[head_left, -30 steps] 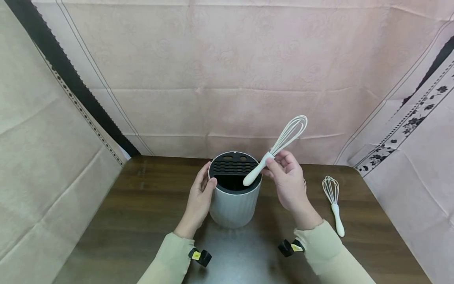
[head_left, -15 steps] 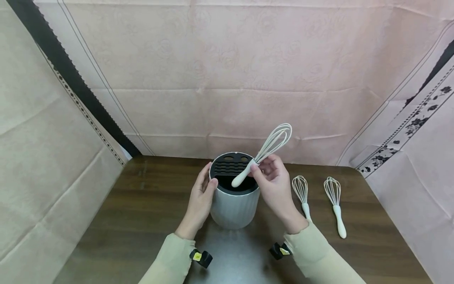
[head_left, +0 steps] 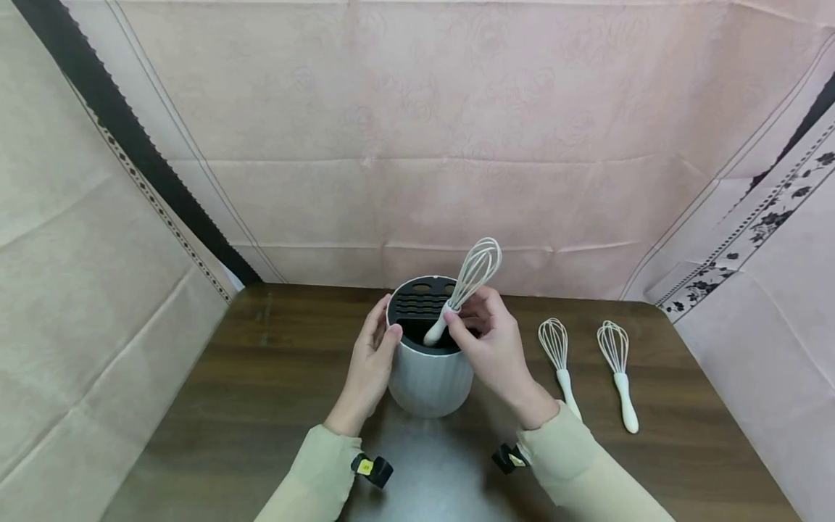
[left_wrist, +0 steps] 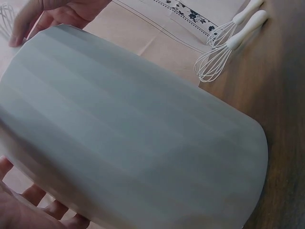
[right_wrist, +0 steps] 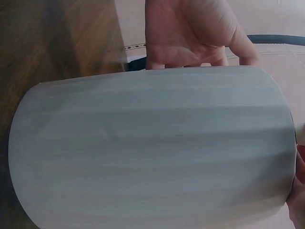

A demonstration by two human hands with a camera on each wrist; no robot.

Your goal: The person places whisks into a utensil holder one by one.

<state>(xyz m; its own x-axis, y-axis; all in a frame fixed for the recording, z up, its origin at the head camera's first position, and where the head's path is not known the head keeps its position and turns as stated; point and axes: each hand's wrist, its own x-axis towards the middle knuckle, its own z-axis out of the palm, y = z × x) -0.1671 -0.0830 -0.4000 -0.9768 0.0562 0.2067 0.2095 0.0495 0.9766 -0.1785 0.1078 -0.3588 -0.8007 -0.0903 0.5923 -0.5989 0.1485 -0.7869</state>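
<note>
Here, a person's sleeved forearms (head_left: 308, 475) angle inward over a counter (head_left: 274, 384), converging on a pale gray holder (head_left: 430, 384) standing short of the far edge. The left hand (head_left: 368, 362) cups the holder's side, its grip spread wide around the wall, thumb near the rim. The right hand's (head_left: 497, 355) grip, narrowed to a pinch, has a white whisk (head_left: 471, 277) by its handle, tilted wires-up at the opening. Two more whisks (head_left: 554, 344) (head_left: 614, 348) lie toward the counter's right edge.
</note>
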